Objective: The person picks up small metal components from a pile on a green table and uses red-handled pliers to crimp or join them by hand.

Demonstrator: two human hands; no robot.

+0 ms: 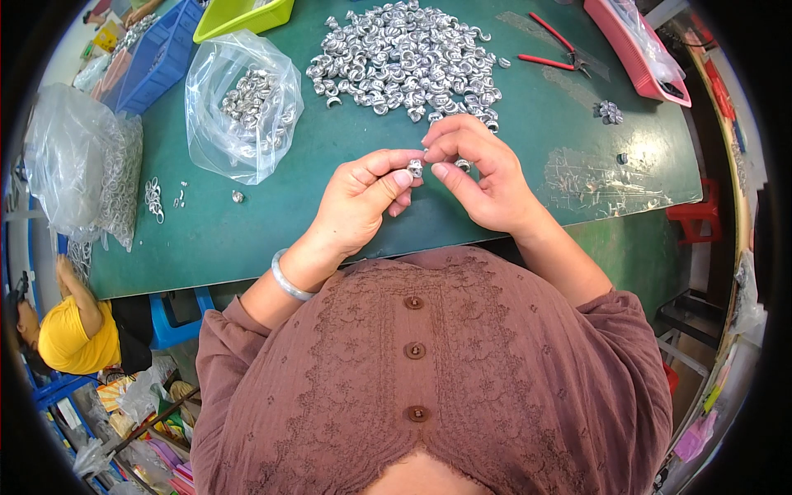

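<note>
Between thumb and fingers, my left hand [360, 198] pinches a small silver metal piece [415, 168]. My right hand [487, 177] meets it from the other side, its fingertips closed beside that piece; whether they grip a tiny part there is too small to tell. A second curved silver piece [463, 166] shows under the right fingers, against the hand. Just beyond both hands lies a big heap of curved silver metal pieces [404, 58] on the green table [330, 239].
Left of the heap stands an open clear bag [198, 107] of silver pieces; farther left, a full plastic bag [70, 157] and a blue crate [157, 62]. Red-handled pliers [549, 62] and a pink basket [635, 49] lie right. A person in yellow [78, 334] sits at lower left.
</note>
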